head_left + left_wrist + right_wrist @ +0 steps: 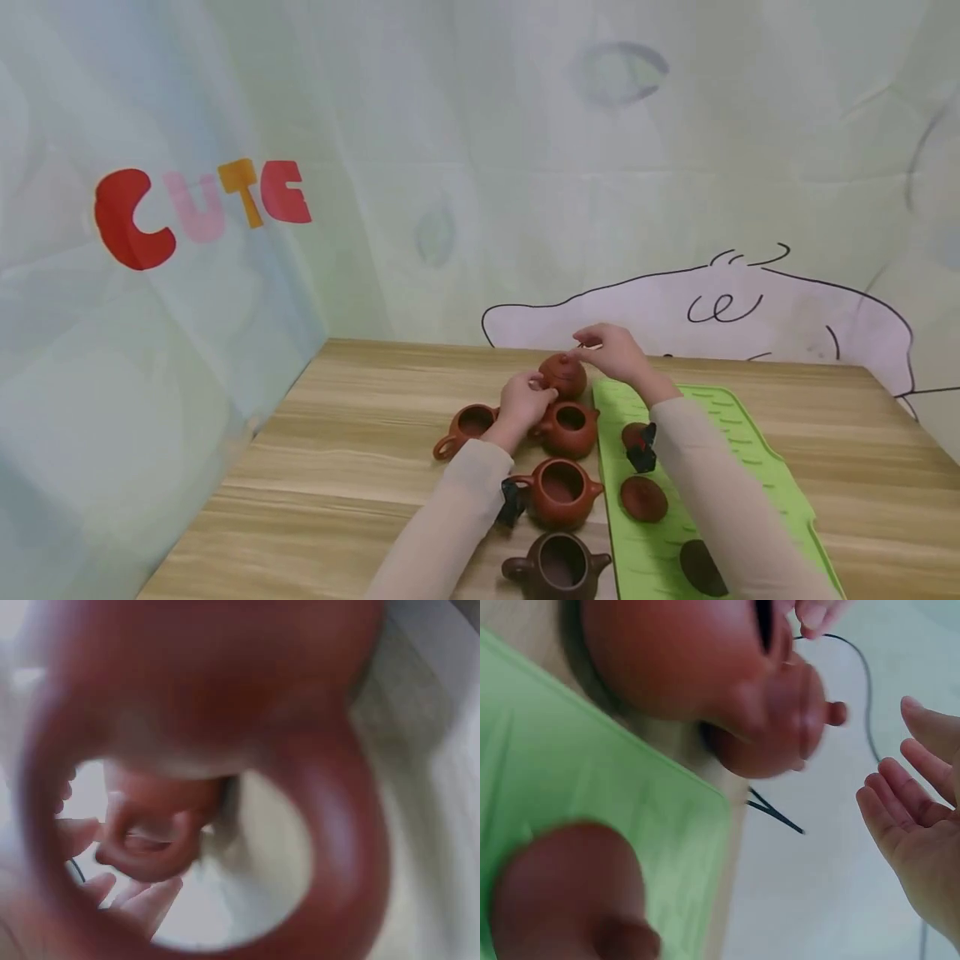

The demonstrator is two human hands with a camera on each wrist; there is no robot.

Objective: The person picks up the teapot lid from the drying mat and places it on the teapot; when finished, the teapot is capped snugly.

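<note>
The lidded reddish-brown clay teapot [564, 377] stands at the far end of a row of teapots. My left hand [522, 404] is at its handle, with thumb and finger pinching there; the contact is partly hidden. Just above and right of its lid knob [836, 713], my right hand [617, 354] has its fingers extended and apart, holding nothing. Nearest my left wrist is an uncovered teapot [474, 422], partly behind the hand. Another teapot's large handle [341, 825] fills the left wrist view.
More uncovered teapots, a red-brown one [562, 493] and a dark brown one [558, 567], line up toward the front. Right of them lies a green ridged mat [738, 433] with loose lids, including a round one [643, 499]. A curtain wall stands behind the wooden table [360, 417].
</note>
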